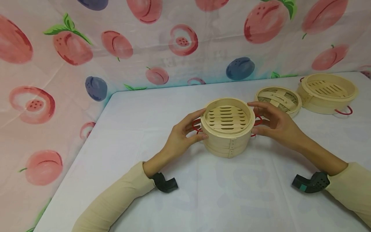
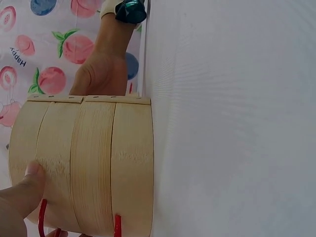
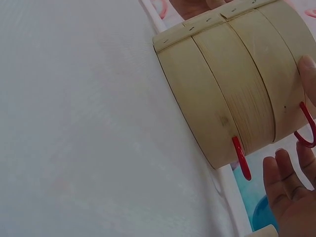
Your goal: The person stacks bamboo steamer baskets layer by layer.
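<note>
A stack of small bamboo steamer baskets (image 1: 220, 141) stands upright on the white table, its slatted floor showing inside the top tier. My left hand (image 1: 181, 133) holds its left side, thumb on the front wall and fingers around the back. From the right, my right hand (image 1: 278, 124) grips the upper tier, index finger at the rim and thumb (image 3: 308, 79) against the wall. Its other fingers are spread beside the red handles. In the left wrist view, the left thumb (image 2: 24, 192) presses the upper tier, above a red handle (image 2: 117, 226).
Behind my right hand lies a woven bamboo lid (image 1: 281, 100). A wider bamboo steamer basket (image 1: 314, 102) with red handles stands at the back right. A fruit-print cloth (image 1: 162, 38) hangs along the table's back and left edges.
</note>
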`<state>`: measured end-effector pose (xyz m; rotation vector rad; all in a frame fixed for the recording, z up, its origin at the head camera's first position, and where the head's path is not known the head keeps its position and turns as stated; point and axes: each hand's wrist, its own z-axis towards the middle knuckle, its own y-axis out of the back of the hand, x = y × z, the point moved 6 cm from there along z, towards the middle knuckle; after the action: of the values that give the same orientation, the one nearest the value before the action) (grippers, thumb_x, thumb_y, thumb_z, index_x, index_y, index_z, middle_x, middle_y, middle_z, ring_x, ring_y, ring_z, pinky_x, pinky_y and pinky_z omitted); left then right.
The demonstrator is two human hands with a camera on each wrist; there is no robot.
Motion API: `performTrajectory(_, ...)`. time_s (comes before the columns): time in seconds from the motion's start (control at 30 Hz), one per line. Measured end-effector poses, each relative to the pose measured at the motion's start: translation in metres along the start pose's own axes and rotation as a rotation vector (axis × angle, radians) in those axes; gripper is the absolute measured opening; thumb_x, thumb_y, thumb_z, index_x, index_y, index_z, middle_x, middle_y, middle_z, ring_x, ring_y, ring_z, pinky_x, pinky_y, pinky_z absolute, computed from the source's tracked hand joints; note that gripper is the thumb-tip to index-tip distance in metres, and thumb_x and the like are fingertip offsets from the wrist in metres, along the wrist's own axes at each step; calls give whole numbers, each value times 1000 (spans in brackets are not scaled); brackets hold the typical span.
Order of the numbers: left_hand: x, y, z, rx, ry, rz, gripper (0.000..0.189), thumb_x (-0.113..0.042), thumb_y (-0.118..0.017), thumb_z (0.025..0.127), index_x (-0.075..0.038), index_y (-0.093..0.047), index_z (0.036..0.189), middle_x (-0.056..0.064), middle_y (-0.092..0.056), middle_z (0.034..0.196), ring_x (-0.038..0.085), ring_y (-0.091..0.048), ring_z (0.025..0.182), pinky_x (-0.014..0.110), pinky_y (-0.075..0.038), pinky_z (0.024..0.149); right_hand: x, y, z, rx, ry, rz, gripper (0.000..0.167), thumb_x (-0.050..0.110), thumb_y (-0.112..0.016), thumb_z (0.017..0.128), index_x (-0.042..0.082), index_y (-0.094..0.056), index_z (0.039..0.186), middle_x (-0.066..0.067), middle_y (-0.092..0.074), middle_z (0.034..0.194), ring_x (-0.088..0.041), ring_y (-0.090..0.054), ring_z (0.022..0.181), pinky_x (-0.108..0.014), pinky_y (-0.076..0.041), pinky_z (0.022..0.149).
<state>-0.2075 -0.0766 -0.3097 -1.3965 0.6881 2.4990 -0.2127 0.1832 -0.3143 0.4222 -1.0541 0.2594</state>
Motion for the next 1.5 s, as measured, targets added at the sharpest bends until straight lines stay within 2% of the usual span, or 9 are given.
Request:
performTrajectory(0.63, 1, 2, 0, 3, 9, 5, 71, 4, -73, 81, -11, -43, 143, -1, -44, 144, 20, -49, 125, 36, -44, 99, 3, 0, 2, -4, 26, -2, 72, -23, -64, 77, -2, -39, 142, -16, -45, 133, -23, -49, 114, -22, -46, 91)
performTrajectory(0.87, 5, 4, -1, 14, -3, -14, 77, 6, -74, 79, -12, -39, 146, -1, -40, 147, 20, -45, 128, 41, -42, 101, 8, 5, 2, -18, 34, -40, 73, -24, -64, 77, 1, -40, 142, -19, -46, 114, -21, -50, 108, -21, -46, 90)
performTrajectory(1.0, 6, 4, -3, 4, 11, -27, 78, 10, -74, 78, -10, -39, 145, 2, -39, 146, 21, -45, 128, 41, -40, 101, 15, 16, 4, -40, 73, 20, 69, -26, -59, 79, -2, -40, 141, -21, -45, 111, -23, -50, 108, -22, -46, 92)
performTrajectory(1.23, -9, 1, -5, -10, 23, -53, 66, 14, -72, 77, 2, -39, 133, 12, -37, 145, 30, -46, 126, 46, -39, 102, 25, 47, 2, -169, 67, 49, 62, -26, -52, 82, -3, -43, 139, -18, -48, 110, -22, -54, 106, -20, -47, 90)
performTrajectory(1.43, -8, 0, -6, -5, 3, -104, 64, 18, -71, 76, 4, -38, 129, 16, -35, 146, 33, -45, 127, 51, -38, 101, 31, 80, -6, -328, 62, 80, 56, -22, -51, 85, 0, -47, 137, -12, -50, 109, -18, -57, 102, -15, -47, 86)
performTrajectory(1.5, -7, 0, -6, -2, 1, -117, 65, 19, -70, 75, 4, -38, 130, 17, -34, 146, 33, -44, 128, 52, -37, 101, 33, 93, -9, -405, 34, -28, 54, -19, -53, 87, 3, -49, 137, -9, -52, 108, -16, -57, 101, -13, -45, 85)
